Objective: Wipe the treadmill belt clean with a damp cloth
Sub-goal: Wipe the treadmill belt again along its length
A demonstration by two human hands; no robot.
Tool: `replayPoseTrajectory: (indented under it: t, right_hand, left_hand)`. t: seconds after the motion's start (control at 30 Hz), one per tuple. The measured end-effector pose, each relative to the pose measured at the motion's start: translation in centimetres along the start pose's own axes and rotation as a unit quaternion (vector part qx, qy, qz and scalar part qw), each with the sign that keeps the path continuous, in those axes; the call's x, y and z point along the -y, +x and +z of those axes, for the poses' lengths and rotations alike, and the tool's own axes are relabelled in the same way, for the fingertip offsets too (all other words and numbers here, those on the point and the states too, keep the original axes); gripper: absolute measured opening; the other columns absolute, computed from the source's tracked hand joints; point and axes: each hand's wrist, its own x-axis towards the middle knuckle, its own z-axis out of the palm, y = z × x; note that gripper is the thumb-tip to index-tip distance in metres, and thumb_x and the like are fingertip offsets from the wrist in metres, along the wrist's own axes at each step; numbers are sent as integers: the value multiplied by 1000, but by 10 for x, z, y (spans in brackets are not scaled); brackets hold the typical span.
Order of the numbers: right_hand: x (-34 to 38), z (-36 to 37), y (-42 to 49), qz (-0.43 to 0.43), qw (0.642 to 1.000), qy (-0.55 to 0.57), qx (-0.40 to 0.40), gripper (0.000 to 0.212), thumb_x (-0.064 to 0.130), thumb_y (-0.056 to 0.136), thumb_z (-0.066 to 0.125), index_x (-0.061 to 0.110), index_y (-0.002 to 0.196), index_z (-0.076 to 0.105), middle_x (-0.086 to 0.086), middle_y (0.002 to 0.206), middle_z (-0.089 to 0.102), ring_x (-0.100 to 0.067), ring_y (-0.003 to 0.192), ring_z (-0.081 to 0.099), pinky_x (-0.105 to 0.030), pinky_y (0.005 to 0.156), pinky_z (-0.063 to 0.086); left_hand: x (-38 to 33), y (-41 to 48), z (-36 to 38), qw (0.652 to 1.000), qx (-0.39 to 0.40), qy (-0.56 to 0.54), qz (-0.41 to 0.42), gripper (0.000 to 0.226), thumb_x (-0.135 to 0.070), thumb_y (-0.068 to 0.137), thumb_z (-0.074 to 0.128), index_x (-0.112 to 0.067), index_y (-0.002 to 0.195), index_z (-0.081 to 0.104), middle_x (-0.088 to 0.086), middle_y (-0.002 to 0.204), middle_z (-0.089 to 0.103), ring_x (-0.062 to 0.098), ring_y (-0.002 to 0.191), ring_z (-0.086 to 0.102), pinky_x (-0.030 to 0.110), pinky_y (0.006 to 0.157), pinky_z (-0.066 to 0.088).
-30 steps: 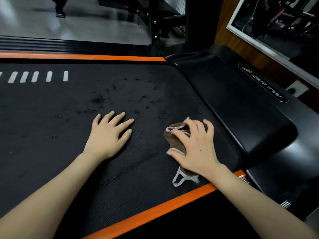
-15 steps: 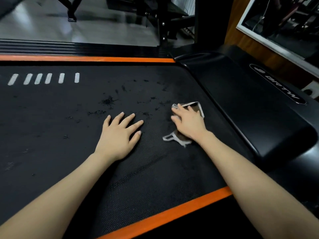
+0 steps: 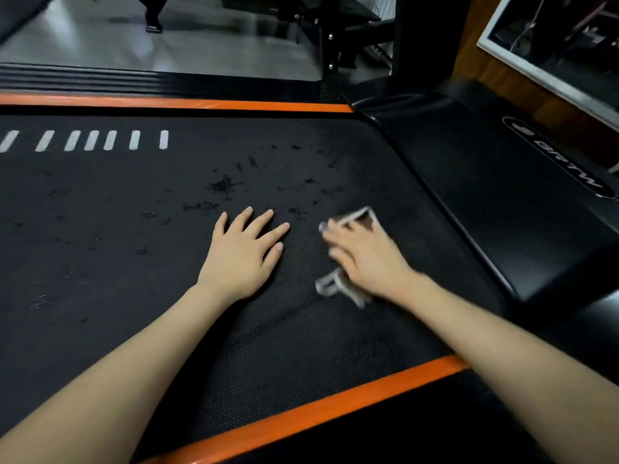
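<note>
Fingers (image 3: 258, 222) of the left hand (image 3: 239, 259) lie straight and spread, palm flat on the treadmill belt (image 3: 134, 229), while those of the right hand (image 3: 365, 259), blurred, stretch out over the cloth (image 3: 366, 221) and press it onto the belt. That black belt fills most of the view, edged near and far by orange rails (image 3: 301, 413), with a glossy black cover (image 3: 502, 202) just right of the cloth. Brown with a white edge, the cloth shows beyond the right fingertips and beside the wrist, apart from the left hand, and dark specks (image 3: 222, 186) dot the belt beyond the left fingers
</note>
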Motion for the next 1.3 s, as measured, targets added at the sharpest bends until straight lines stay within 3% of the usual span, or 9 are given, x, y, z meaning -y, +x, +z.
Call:
replayPoseTrajectory:
  t: [0.13,0.3,0.4,0.57,0.63,0.8,0.9,1.13,1.3]
  right_hand:
    - [-13,2,58,171,985,28,8,38,30,99,37,24,134,49,3,150,35,-29,130,39,-49,107,28]
    - [44,-4,-28,-72,997,24,-30,41,32,89,38,17,117,63,-4,130,59,-31,106,59,-47,91,45]
    - [29,-3,-19,-101,994,29,-35,39,31,90,40,16,118,64,-3,131,58,-27,111,59,-48,93,44]
    - [-25,3,93,156,988,17,-13,37,28,99,37,21,133,49,1,149,38,-27,127,43,-45,105,32]
    - [-22,3,104,175,984,19,-7,38,28,99,37,22,135,48,0,149,37,-29,127,43,-45,104,32]
    - [39,0,24,-58,997,18,-53,35,27,88,44,17,115,65,-3,128,60,-31,103,61,-49,90,49]
    - [21,1,32,-87,995,21,-47,42,32,87,38,18,115,66,0,128,61,-27,107,62,-53,91,48]
    - [-74,7,162,233,972,38,-12,38,28,97,39,23,134,49,-4,147,41,-33,125,45,-49,103,34]
    - [0,-1,100,10,999,20,-23,36,23,94,47,16,128,57,-4,139,51,-32,115,52,-48,97,38]
  left_hand:
    - [1,1,0,1000,5,-5,-7,69,-57,85,-2,-42,141,35,-6,153,29,24,143,18,48,116,5]
    - [-1,1,-2,1000,-5,-16,-13,75,-55,83,0,-30,145,35,-7,152,31,23,143,20,46,116,5]
    - [0,1,-2,998,-14,-50,-23,78,-54,81,1,-24,144,36,-9,152,32,19,143,19,42,116,3]
    - [7,8,-3,998,-11,-62,-31,84,-57,77,1,-23,144,37,-5,153,30,20,144,20,40,116,7]
    - [15,13,-4,998,-10,-44,-34,84,-57,78,0,-23,144,37,-3,153,29,25,144,19,42,116,8]
    - [36,44,-4,999,2,-9,-46,79,-56,82,-3,-26,144,37,-2,154,29,29,144,18,51,114,4]
    - [45,65,-5,998,13,12,-65,80,-56,81,-7,-29,146,31,-1,155,25,32,144,13,54,114,1]
    - [50,73,3,997,16,14,-78,72,-53,85,-9,-35,149,19,-4,157,17,30,145,4,52,116,-3]
    - [51,74,3,997,6,8,-73,66,-50,90,-1,-32,147,27,-1,155,26,32,144,11,54,115,1]
